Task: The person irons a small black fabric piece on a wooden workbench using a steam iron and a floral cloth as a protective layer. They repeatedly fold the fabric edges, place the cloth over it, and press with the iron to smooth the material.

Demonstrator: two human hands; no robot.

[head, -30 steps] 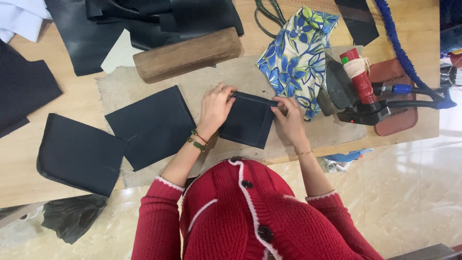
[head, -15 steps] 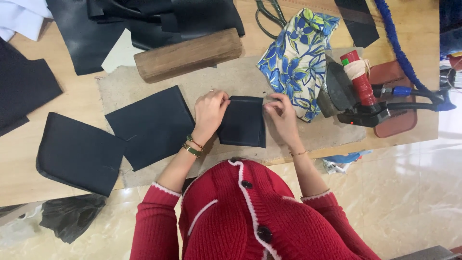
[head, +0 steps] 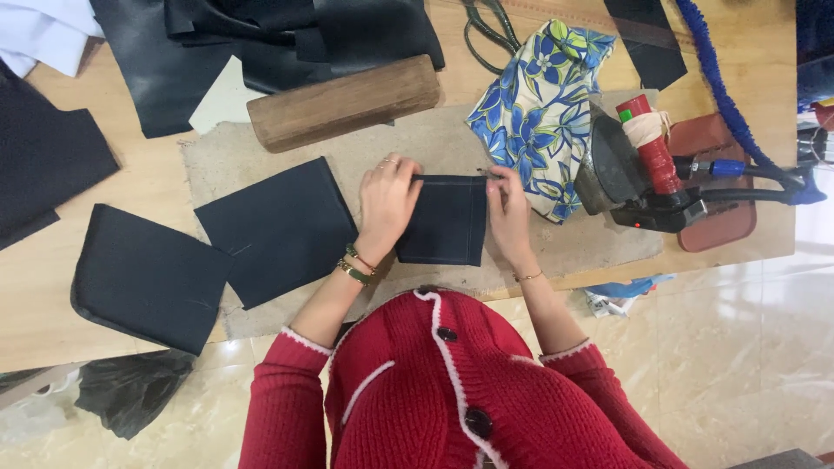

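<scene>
While the wooden table [head: 130, 187] carries everything, a beige mat [head: 391, 148] lies at its middle as the landmark. Beyond the mat's far edge lies a wood block [head: 343, 102]; off its right end sit a floral cloth [head: 539, 113] and an iron [head: 643, 169]. On the mat's left part lies a dark panel [head: 278, 227]. At the mat's centre rests a small dark piece [head: 443, 219], its top edge pinched by the left hand [head: 387, 204] and right hand [head: 508, 213], fingers closed on it.

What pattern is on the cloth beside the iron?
Blue flowers with yellow-green leaves on white, on the cloth left of the iron; head view.
</scene>
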